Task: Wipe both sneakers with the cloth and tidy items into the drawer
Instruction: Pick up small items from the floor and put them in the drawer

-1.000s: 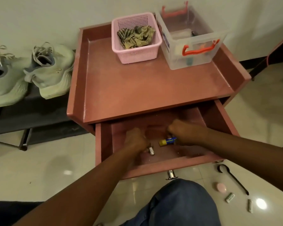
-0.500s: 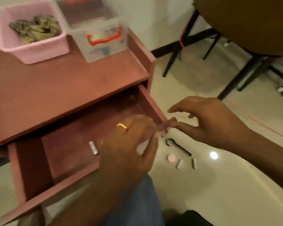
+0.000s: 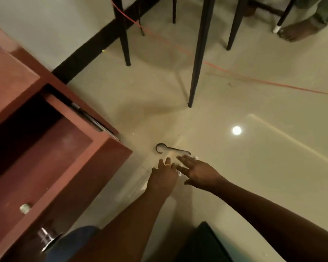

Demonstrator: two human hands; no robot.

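On the floor [image 3: 254, 167], right of the counter [image 3: 8, 76], both grips are now lowered. 0.5 s ago they were held at the open drawer's [image 3: 83, 176] corner. View has been swung right and down since then, so most of the counter top is cut off. Drawer is seen pulled out at left, apart from both grips. Left grip [image 3: 164, 176]: fingers straight and spread, ring worn on one, nothing held. Right grip [image 3: 197, 171]: fingers spread flat, nothing pinched, just beside the left. Black hooked tool [image 3: 173, 149] is lying on the floor just beyond the fingertips; contact cannot be told. Small metal cylinder [image 3: 24, 208] is lying inside the drawer near its front wall. White piece [image 3: 196, 158] is partly covered by the right grip.
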